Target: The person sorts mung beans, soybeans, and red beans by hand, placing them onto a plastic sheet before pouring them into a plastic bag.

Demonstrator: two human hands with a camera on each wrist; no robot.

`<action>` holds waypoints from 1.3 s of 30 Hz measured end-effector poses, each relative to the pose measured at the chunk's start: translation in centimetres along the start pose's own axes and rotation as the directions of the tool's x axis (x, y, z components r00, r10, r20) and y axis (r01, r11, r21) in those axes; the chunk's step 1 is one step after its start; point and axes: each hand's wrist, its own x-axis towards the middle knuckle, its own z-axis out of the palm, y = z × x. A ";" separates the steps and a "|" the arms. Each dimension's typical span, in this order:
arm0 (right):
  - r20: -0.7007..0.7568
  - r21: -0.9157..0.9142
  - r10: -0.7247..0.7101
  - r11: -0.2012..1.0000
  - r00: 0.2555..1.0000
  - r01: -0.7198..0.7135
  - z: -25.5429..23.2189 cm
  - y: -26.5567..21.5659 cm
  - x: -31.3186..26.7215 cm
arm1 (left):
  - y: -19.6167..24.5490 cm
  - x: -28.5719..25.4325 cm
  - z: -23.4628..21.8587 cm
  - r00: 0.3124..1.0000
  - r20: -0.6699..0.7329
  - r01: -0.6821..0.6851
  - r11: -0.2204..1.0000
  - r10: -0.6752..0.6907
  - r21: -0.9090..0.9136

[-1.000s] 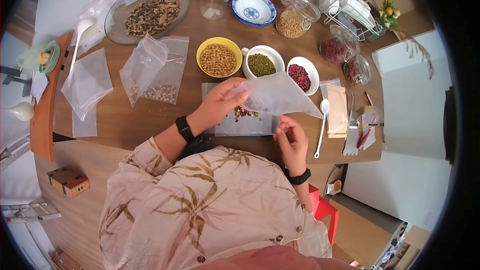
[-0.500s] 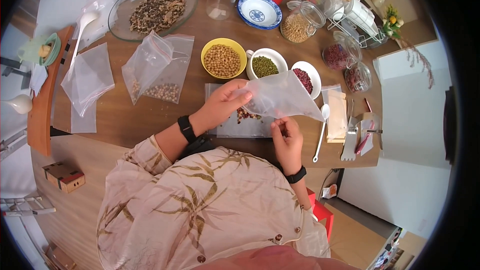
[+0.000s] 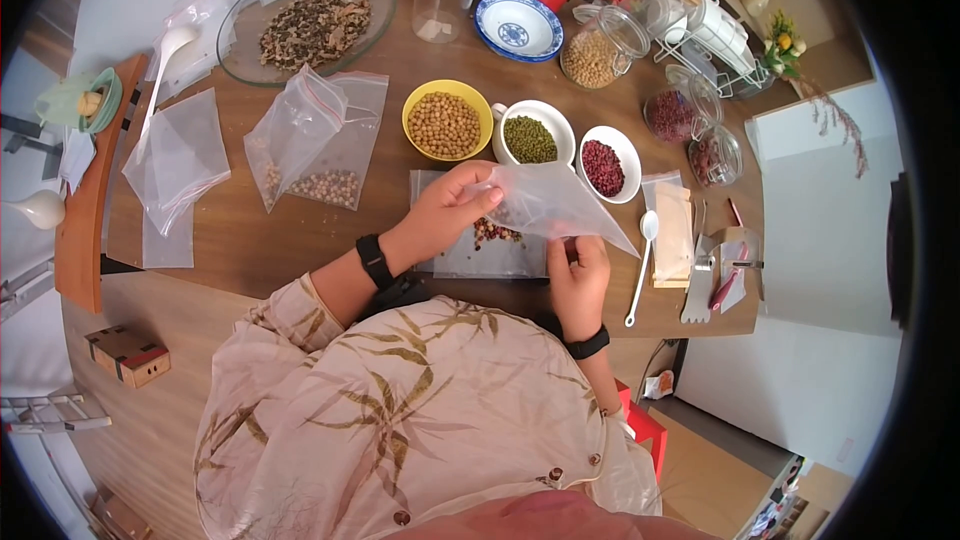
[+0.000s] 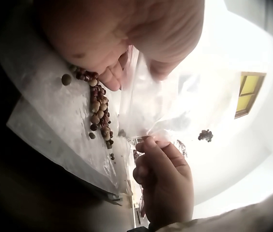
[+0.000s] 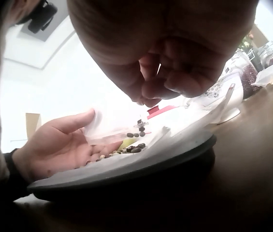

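The left hand (image 3: 440, 218) pinches one end of a clear plastic bag (image 3: 570, 202) between thumb and fingers; the bag is raised and slants to the right. At its lower edge the right hand (image 3: 579, 285) pinches the plastic with thumb and fingertips, seen also in the left wrist view (image 4: 164, 181). Below lies a flat clear bag (image 3: 490, 260) with mixed beans (image 4: 100, 111) in red, tan and dark tones. A few dark beans (image 5: 137, 134) show by the raised bag in the right wrist view. Whether they lie inside it, I cannot tell.
Behind the hands stand a yellow bowl of chickpeas (image 3: 444, 122), a white cup of green beans (image 3: 530, 139) and a white bowl of red beans (image 3: 604, 168). More bags (image 3: 317, 140) lie left; a white spoon (image 3: 640, 270) and glass jars (image 3: 596, 53) are right.
The right hand has shifted slightly and its fingers have drawn in at the bag's lower edge. The raised bag's right tip has dropped a little, uncovering more of the red beans.
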 end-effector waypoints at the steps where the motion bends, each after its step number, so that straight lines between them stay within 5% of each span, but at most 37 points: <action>1: -0.011 0.008 0.006 1.000 1.000 -0.006 -0.3 1.0 -0.3 | 0.0 0.0 0.0 1.000 -0.004 0.007 1.000 -0.007 -0.004; 3: -0.022 0.016 0.012 1.000 1.000 -0.012 -1.0 1.6 -0.8 | 0.1 0.1 -0.1 1.000 -0.003 0.023 1.000 -0.023 -0.009; 5: -0.144 0.377 0.119 0.924 0.982 -0.056 -1.6 1.5 -1.0 | 0.1 0.1 -0.1 0.999 -0.001 0.039 0.999 -0.039 -0.014; 9: -0.209 0.472 0.093 0.882 0.973 0.017 -4.0 0.2 -1.2 | 0.0 0.0 0.0 1.000 -0.014 0.019 1.000 -0.019 0.015; 13: -0.216 0.394 -0.007 0.914 0.976 0.094 -4.5 -0.2 -0.3 | -0.2 0.2 -0.2 1.000 -0.002 0.020 0.999 -0.020 0.039; 18: -0.223 0.527 0.132 0.850 0.966 0.005 -4.7 0.1 0.2 | 0.3 0.2 0.0 1.000 0.005 -0.010 0.996 0.010 0.087; 32: -0.180 0.363 0.086 0.932 0.980 -0.015 -3.8 2.3 -2.1 | 0.1 0.2 -0.1 1.000 -0.025 0.002 0.995 0.001 0.103; 36: -0.083 0.152 -0.031 0.987 0.996 0.043 -3.0 2.2 -3.2 | 0.2 -0.1 0.2 0.999 -0.039 -0.005 1.000 0.006 0.020; 39: -0.085 0.262 0.036 0.965 0.996 -0.012 -1.7 3.7 -3.9 | 0.8 -0.2 0.3 0.996 -0.074 0.036 0.997 -0.041 -0.070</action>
